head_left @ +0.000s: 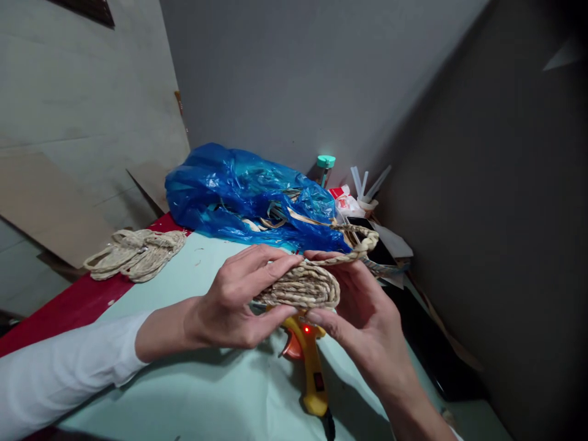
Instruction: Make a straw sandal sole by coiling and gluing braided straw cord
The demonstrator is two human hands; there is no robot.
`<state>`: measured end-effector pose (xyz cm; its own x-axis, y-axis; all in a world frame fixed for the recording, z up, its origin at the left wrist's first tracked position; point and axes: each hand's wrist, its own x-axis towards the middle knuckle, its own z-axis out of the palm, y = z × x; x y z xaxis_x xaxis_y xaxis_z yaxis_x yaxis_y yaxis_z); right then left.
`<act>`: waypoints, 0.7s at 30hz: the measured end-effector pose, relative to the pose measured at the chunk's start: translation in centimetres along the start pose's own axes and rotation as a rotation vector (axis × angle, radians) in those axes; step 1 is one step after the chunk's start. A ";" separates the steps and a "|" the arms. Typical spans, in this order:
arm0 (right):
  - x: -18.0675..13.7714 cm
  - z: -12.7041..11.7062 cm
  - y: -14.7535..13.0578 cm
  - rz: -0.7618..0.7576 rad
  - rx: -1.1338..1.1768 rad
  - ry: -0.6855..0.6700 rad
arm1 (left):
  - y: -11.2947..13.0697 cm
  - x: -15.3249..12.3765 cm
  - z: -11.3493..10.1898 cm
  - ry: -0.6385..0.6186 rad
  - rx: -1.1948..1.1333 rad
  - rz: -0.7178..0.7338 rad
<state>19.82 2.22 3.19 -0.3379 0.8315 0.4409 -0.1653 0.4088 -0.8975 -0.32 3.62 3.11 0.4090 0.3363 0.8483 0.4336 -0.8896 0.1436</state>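
Between both hands is an oval coil of braided straw cord (pixel 305 288), raised above the table with its layered edge facing me. My left hand (pixel 243 297) pinches the coil's left part, fingers on top and thumb below. My right hand (pixel 362 300) grips the right end, its thumb at the lower edge and its fingers behind. A loose length of the braid leaves the top of the coil over the right fingers and loops back toward the blue bag. Below the coil lies a yellow glue gun (pixel 315 367) with a red light and an orange trigger, its front hidden.
A blue plastic bag (pixel 220 184) with straw strips stands at the back. Bundled braided cord (pixel 138 254) lies at the left on red cloth (pixel 87 300). Glue sticks (pixel 361 184), a green-capped container (pixel 326 162) and a black flat object (pixel 441 355) are near the right wall.
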 end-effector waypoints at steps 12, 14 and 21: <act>0.2 -0.7 0.3 -0.019 0.020 0.038 | 0.7 0.2 -0.2 -0.013 0.003 -0.067; 0.2 -1.0 0.2 -0.011 0.037 0.022 | 0.9 0.3 -0.6 -0.041 -0.068 -0.097; 0.2 -2.1 -0.5 0.114 0.188 -0.006 | -0.5 1.1 -1.2 -0.018 -0.604 -0.655</act>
<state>21.76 2.97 3.77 -0.3692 0.8660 0.3372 -0.2952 0.2347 -0.9261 -1.04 4.07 4.54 0.2424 0.8347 0.4945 0.0897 -0.5268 0.8453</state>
